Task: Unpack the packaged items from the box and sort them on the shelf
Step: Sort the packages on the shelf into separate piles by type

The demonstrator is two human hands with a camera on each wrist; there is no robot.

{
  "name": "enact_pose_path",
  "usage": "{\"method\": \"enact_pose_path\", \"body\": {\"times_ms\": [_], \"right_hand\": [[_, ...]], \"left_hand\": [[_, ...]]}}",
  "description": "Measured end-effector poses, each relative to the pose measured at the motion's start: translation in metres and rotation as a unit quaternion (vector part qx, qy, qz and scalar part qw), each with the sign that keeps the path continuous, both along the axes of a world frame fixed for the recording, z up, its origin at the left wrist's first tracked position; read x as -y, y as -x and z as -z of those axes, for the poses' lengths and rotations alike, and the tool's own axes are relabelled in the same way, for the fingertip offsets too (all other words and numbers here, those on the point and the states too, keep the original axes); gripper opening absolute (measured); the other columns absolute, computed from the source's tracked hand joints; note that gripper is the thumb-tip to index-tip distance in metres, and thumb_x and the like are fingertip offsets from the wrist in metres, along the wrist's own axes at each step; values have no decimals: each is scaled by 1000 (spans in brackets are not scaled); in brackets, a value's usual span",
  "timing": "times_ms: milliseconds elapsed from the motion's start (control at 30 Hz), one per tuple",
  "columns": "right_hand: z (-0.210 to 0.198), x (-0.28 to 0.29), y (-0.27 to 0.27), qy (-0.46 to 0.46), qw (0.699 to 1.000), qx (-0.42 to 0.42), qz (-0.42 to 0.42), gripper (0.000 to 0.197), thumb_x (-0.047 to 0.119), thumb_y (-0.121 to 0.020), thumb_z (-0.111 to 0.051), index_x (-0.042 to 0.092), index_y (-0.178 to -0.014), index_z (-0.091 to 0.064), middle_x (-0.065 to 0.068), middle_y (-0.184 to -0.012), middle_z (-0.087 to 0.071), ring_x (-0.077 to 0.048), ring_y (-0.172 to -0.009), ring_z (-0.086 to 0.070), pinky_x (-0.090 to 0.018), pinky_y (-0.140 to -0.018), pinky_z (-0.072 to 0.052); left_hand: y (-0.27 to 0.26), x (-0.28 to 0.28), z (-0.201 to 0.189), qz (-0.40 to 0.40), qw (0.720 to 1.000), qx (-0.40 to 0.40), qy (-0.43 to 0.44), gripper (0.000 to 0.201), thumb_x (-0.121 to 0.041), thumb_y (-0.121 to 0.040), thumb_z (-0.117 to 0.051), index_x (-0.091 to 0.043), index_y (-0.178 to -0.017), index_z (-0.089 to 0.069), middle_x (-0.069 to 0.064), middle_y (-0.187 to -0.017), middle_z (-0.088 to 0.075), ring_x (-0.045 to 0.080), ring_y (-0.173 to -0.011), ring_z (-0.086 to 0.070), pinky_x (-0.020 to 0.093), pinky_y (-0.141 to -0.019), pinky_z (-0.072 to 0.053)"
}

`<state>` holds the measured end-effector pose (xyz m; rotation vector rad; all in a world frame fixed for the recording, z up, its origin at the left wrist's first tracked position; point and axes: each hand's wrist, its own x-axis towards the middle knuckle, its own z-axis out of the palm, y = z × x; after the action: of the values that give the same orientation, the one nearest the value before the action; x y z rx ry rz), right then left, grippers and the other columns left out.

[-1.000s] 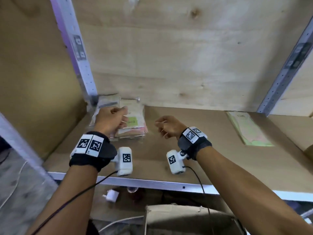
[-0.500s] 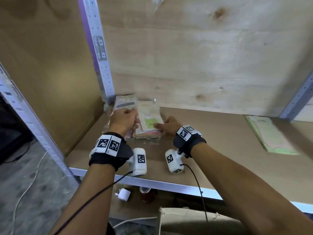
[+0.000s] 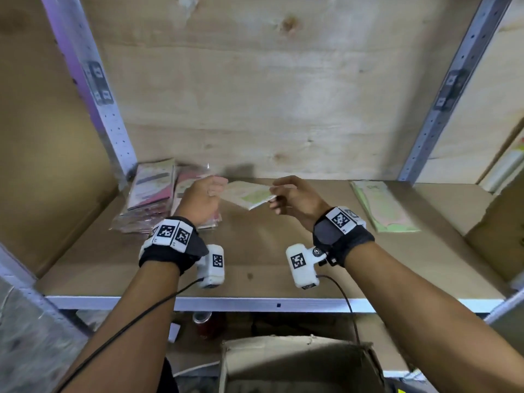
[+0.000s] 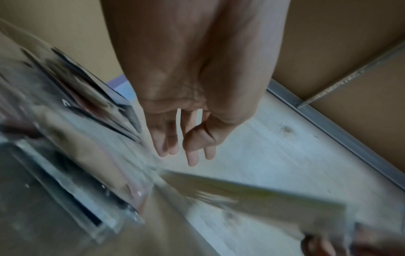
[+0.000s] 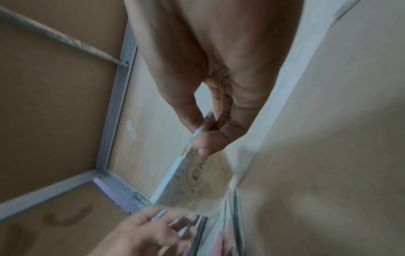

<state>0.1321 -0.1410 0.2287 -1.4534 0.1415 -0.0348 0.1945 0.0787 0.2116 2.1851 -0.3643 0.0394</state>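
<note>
- the shelf (image 3: 255,268) is a brown board with a pale metal front edge, plywood behind it and perforated metal uprights at both back corners.
- an open cardboard box (image 3: 297,364) sits below the shelf edge, between the two forearms.
- a stack of pink packets (image 3: 147,199) in clear wrap lies at the shelf's back left corner, against the upright.
- a small pile of green packets (image 3: 380,205) lies flat near the right upright, well apart from the pink stack.
- the left hand (image 3: 202,201) hovers over the right side of the pink stack; in the left wrist view its fingers (image 4: 192,155) are straight, slightly spread and hold nothing.
- the right hand (image 3: 295,198) is raised above the shelf; its fingers (image 5: 210,140) and thumb are clamped on one end of a packet.
- that green-and-cream packet (image 3: 246,195) is held in the air between the two hands, its far end reaching the left hand; contact there cannot be told.
</note>
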Motion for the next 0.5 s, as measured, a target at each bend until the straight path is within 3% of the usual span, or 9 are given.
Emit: {"method": "enact_pose_path", "body": {"times_ms": [100,233,300,400,500], "right_hand": [[-13,22,14,-34,999,29,15,9,4,-94,-60,2,-102,-57,-15,-73,-56,-22,-57,-55,-26,-50,-50],[-22,53,32,-68,996,45,29,6,10,-95,-61,5,-97,-62,-11,-71,-57,-20,-58,-53,-25,-51,-49],[-25,68,41,-62,996,54,40,12,17,-96,-62,6,-101,-62,-10,-72,-59,-20,-59,-55,-25,-51,-49],[-26,90,52,-1,994,94,50,26,37,-93,-64,12,-95,-60,-7,-72,-62,-21,-60,-56,-27,-50,-45],[-16,107,58,89,986,117,75,37,43,-91,-65,6,-92,-63,2,-62,-55,-17,-54,-45,-26,-46,-36]], "left_hand": [[11,35,2,42,998,14,-38,45,3,-88,-62,-19,-127,-66,-3,-120,-68,15,-102,-62,23,-87,-47],[25,79,5,78,995,64,-24,29,-8,-80,-76,-27,-101,-70,-7,-95,-71,9,-86,-62,1,-69,-39],[31,96,5,83,992,95,-21,17,-17,-80,-78,-27,-93,-71,-7,-88,-73,14,-79,-66,9,-69,-46],[33,114,5,89,991,102,9,18,-23,-83,-77,-12,-96,-77,6,-93,-78,28,-86,-72,40,-80,-57],[34,126,8,101,989,91,52,18,-25,-84,-78,-17,-100,-79,-3,-96,-79,20,-87,-72,40,-81,-57]]}}
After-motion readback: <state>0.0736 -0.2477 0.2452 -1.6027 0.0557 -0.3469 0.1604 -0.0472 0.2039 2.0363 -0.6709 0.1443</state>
